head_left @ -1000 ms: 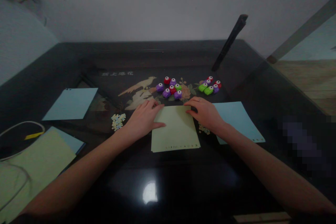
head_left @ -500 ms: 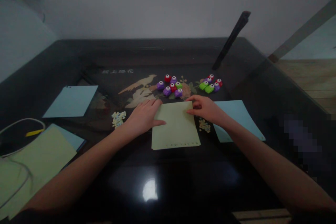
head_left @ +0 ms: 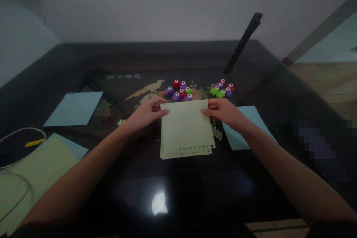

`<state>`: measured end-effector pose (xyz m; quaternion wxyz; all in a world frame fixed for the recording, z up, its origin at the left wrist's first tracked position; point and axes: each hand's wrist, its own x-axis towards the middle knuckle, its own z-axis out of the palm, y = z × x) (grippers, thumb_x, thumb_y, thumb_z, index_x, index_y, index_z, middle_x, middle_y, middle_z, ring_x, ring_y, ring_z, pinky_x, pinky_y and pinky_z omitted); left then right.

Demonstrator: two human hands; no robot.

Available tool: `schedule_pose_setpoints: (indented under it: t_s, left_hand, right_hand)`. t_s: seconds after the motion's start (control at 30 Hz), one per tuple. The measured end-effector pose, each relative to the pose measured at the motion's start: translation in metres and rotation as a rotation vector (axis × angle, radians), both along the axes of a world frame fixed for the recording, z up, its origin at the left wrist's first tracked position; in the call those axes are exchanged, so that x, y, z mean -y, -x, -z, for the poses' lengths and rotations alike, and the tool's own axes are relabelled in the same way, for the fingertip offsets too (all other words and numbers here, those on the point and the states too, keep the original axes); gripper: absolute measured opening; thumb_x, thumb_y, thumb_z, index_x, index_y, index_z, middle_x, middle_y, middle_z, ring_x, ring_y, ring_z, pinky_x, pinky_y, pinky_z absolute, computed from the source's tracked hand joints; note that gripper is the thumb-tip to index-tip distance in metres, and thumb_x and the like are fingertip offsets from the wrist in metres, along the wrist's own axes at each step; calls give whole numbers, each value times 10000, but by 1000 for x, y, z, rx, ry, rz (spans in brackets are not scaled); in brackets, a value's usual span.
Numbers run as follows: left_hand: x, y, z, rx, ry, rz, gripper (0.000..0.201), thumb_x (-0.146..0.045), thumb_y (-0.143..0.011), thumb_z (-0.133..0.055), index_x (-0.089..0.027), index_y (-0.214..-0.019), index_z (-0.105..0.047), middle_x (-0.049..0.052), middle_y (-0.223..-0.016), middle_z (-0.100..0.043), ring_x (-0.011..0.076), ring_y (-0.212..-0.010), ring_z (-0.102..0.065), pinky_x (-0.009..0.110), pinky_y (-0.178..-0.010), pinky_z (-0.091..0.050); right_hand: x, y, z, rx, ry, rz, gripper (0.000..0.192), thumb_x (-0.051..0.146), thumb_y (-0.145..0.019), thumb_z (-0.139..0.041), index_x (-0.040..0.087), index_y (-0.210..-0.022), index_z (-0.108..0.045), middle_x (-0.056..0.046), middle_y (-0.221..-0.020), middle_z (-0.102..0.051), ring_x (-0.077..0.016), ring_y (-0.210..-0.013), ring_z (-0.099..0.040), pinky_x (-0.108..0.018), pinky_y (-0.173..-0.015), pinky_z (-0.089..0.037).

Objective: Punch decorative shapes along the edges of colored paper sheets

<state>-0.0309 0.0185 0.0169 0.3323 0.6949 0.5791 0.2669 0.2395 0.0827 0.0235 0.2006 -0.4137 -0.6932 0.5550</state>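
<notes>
A pale yellow sheet of paper (head_left: 185,124), with a row of small punched holes along its near edge, is pinched at its far corners by both hands. My left hand (head_left: 147,113) grips the left corner, thumb on top. On the right corner, my right hand (head_left: 223,111) has its thumb over the paper and its fingers behind. Beneath this sheet lies another yellow sheet (head_left: 170,155), also punched along its near edge. Small paper cut-outs (head_left: 216,132) lie below my right hand, and a few more (head_left: 121,122) show beside my left forearm.
Several red, purple and green craft punches (head_left: 181,91) stand behind the paper, with a second group (head_left: 222,89) to the right. Blue sheets lie left (head_left: 75,108) and right (head_left: 248,126). Larger yellow paper (head_left: 36,167) and a white cable (head_left: 25,128) are at left. A black stick-like object (head_left: 244,42) stands at the back.
The top yellow sheet has been lifted at its far edge and shifted away from me, uncovering the sheet below. My left hand has gone from lying flat to pinching its corner.
</notes>
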Motion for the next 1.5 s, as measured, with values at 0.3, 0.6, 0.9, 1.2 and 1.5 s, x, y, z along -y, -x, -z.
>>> schedule_pose_setpoints:
  t_s: [0.3,0.6,0.9,1.2,1.5]
  left_hand:
    - [8,-18,1,743,460,-165,206,-314,-789,-655,-180,-929,-585,1,-734,-574,72,-533,-453,207,-443,-293]
    - [24,-33,11,797,713,72,376,-389,-780,-699,-120,-1014,-579,30,-773,-607,55,-498,-471,182,-402,-282]
    - [35,-41,17,694,745,150,383,-395,-748,-712,-93,-960,-606,48,-730,-607,73,-471,-489,189,-388,-326]
    - [36,-44,17,684,737,219,368,-304,-692,-762,-91,-958,-624,43,-749,-621,68,-489,-504,187,-433,-390]
    - [34,-46,10,624,612,167,426,-312,-706,-744,-81,-1042,-624,91,-861,-647,123,-599,-552,237,-501,-439]
  right_hand:
    - [-5,-9,-10,-94,157,98,148,264,-711,-684,156,-804,-643,-21,-699,-651,-95,-507,-496,-241,-435,-330]
    - [-13,-16,2,-99,251,118,199,317,-690,-718,173,-806,-646,-51,-709,-650,-153,-608,-575,-288,-509,-446]
    - [-9,-11,4,-43,231,76,215,315,-676,-713,155,-797,-636,-40,-689,-634,-119,-538,-519,-268,-470,-365]
    - [-9,-9,5,-63,138,109,170,292,-693,-700,165,-787,-638,-2,-661,-590,-102,-535,-477,-259,-480,-327]
    - [-12,-8,7,-113,39,153,189,358,-808,-603,182,-742,-620,1,-637,-556,-109,-542,-470,-267,-520,-370]
